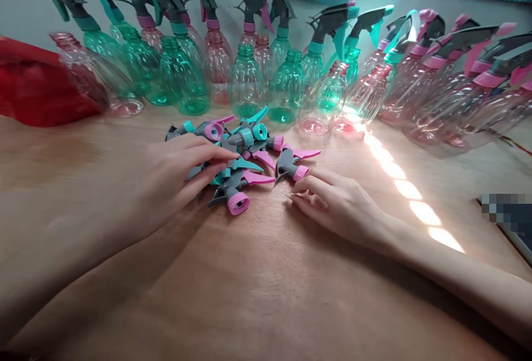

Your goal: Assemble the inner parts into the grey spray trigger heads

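My left hand (174,175) reaches over the left side of a pile of trigger spray heads (243,138), its fingers stretched out and slightly apart. Its fingertips touch or hover just over a grey spray head with a teal trigger (247,165). In front of that lies a grey spray head with a pink trigger and pink collar (238,204). My right hand (338,203) rests on the table, fingers loosely bent with a gap to the thumb. Its fingertips are at the pink collar of another grey spray head (286,164), which lies on the tabletop.
Behind the pile stand several uncapped clear bottles, green (246,81) and pink (323,101). Further back, bottles wear spray heads (211,6). A red bag (45,81) lies at far left. A dark flat device (513,222) is at the right edge of the wooden table (266,294).
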`<state>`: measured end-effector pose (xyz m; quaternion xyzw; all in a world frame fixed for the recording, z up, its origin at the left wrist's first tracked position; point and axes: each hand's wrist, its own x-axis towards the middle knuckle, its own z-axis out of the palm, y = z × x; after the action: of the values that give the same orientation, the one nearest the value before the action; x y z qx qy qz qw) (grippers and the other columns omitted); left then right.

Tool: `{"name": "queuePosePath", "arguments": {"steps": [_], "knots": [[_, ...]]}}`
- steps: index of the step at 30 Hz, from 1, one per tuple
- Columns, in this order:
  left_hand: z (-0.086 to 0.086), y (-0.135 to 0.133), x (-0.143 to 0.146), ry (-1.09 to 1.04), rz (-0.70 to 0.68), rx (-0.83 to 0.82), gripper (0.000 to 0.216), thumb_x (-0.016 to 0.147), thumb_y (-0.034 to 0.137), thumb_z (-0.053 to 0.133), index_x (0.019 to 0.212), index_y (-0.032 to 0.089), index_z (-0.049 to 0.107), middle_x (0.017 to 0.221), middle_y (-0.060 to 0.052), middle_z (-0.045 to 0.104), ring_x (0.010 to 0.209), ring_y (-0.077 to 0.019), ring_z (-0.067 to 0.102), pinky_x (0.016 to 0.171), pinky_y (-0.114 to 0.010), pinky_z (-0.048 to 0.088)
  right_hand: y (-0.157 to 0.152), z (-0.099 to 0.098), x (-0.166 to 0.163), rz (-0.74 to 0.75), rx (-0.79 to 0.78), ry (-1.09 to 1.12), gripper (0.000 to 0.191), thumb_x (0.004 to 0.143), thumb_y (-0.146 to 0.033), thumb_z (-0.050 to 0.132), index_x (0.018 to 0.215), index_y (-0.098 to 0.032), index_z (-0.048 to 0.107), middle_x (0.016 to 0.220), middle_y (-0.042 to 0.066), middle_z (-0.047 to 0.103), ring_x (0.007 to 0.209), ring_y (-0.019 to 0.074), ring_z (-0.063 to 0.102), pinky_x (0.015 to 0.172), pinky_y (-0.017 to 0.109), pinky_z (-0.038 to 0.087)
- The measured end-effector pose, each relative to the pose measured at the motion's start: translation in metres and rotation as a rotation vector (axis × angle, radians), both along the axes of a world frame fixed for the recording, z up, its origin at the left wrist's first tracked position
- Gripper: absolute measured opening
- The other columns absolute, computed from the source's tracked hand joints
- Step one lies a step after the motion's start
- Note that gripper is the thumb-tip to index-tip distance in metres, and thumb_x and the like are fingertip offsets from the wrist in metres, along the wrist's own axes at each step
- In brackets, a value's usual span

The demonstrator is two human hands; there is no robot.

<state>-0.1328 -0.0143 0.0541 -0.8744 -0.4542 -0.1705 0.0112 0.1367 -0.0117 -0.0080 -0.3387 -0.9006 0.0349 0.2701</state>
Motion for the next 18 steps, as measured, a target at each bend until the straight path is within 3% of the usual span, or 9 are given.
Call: {"name": "queuePosePath", "arguments": {"steps": [3,7,13,18], "knots": [[-0.014,-0.005,-0.017,-0.015,-0.074,0.013,0.038,0.091,0.037,0.032,0.104,0.025,0.066,0.096,0.0,0.061,0.085,-0.0158,0.057,0.075,-0.031,0.046,0.006,0.001,-0.011,-0.026,-0.087,-0.019,0.008,0.085,-0.019,0.055,0.085,-0.013,0.059,0.08,0.004,0.058,0.065,0.0115,0.052,0.058,0.024,0.042],[-0.028,-0.012,-0.022,0.045,-0.106,-0.029,0.024,0.091,0.035,0.047,0.109,0.033,0.063,0.104,-0.001,0.058,0.094,-0.0192,0.054,0.083,-0.036,0.044,0.009,0.004,-0.017,-0.013,-0.162,0.005,0.008,0.086,-0.021,0.054,0.083,-0.014,0.057,0.08,0.004,0.058,0.066,0.0112,0.052,0.06,0.023,0.042],[-0.037,-0.014,-0.001,0.094,-0.131,-0.069,0.023,0.093,0.035,0.046,0.108,0.026,0.062,0.105,-0.005,0.054,0.097,-0.0231,0.049,0.079,-0.036,0.044,0.005,0.008,-0.014,-0.009,-0.156,0.01,0.006,0.086,-0.019,0.054,0.083,-0.015,0.057,0.081,0.003,0.059,0.066,0.011,0.052,0.059,0.023,0.042],[-0.039,-0.017,0.016,0.04,-0.168,-0.04,0.027,0.091,0.037,0.05,0.112,0.022,0.06,0.113,-0.007,0.053,0.104,-0.0245,0.047,0.087,-0.039,0.043,0.008,0.014,-0.004,-0.064,-0.054,0.057,0.004,0.084,-0.017,0.058,0.085,-0.015,0.061,0.078,0.002,0.062,0.065,0.0109,0.055,0.059,0.024,0.044]]}}
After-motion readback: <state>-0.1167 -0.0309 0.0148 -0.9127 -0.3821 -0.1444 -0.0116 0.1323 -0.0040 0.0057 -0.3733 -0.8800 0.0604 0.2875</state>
